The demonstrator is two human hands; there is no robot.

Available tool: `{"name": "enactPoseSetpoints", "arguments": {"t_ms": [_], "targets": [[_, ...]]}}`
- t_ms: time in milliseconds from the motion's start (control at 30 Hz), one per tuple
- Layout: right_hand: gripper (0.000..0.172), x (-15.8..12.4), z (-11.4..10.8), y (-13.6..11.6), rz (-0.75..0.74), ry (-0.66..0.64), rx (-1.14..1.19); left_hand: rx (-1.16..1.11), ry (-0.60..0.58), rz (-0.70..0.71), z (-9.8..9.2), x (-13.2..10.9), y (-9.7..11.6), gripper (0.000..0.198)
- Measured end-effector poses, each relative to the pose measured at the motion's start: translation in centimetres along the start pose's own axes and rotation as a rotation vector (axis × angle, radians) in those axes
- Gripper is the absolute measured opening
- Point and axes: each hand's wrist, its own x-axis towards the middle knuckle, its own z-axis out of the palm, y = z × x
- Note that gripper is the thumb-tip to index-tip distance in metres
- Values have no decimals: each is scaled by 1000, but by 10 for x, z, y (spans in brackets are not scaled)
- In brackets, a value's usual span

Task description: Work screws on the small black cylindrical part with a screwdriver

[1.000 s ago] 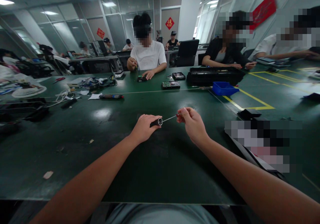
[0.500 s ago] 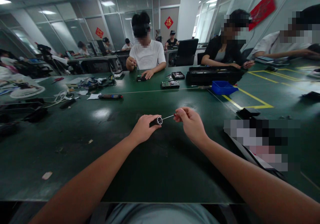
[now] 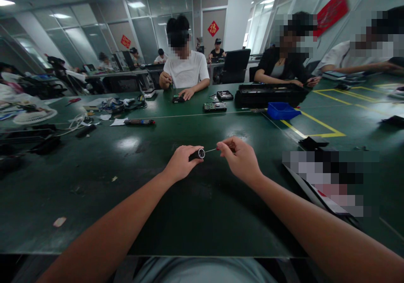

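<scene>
My left hand (image 3: pixel 180 164) is closed around a small black cylinder (image 3: pixel 196 154) whose silvery ring-shaped end faces right. A thin screwdriver (image 3: pixel 211 150) with a metal shaft and a bit of red at its handle is pinched in the fingers of my right hand (image 3: pixel 239 156). Its shaft reaches left to the ringed end of the cylinder; whether the tip is inside or just at the rim is too small to tell. Most of the handle is hidden by my right fingers. Both hands are held over the green table (image 3: pixel 202 215).
Across the table a person in white (image 3: pixel 186 70) handles a small device. Opened hard drives (image 3: pixel 215 106), a long black housing (image 3: pixel 271 95) and a blue bin (image 3: pixel 282 110) stand ahead. A dark pen-like tool (image 3: pixel 139 122) and tangled cables (image 3: pixel 118 104) lie left; a blurred-out stack (image 3: pixel 325 186) lies right.
My right fingers have shifted slightly left and turned on the screwdriver, and less of its shaft shows. My left hand and the cylinder have stayed almost where they were.
</scene>
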Motion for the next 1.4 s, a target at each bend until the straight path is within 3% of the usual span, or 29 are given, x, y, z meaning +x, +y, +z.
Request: {"name": "enactPoseSetpoints", "arguments": {"t_ms": [100,400,700,867,1000,1200,1300,1400], "targets": [[20,-1,0,2,-79,-54,27,-2,3,-7,0,0,-1,39],[37,1,-1,-1,3,-62,-49,-14,-9,3,0,0,-1,37],[26,-2,-1,-3,-34,-94,-29,-28,5,-11,-1,0,-1,39],[17,-1,4,1,-7,25,161,-23,-2,-31,-1,0,2,39],[21,3,10,7,77,46,427,18,-23,-7,-1,0,6,40],[27,11,14,16,361,92,741,58,-9,85,-7,1,8,41],[24,13,14,21,479,123,740,120,-52,108,-9,3,9,40],[23,14,13,25,421,186,616,139,-83,76,-8,3,8,41]]}}
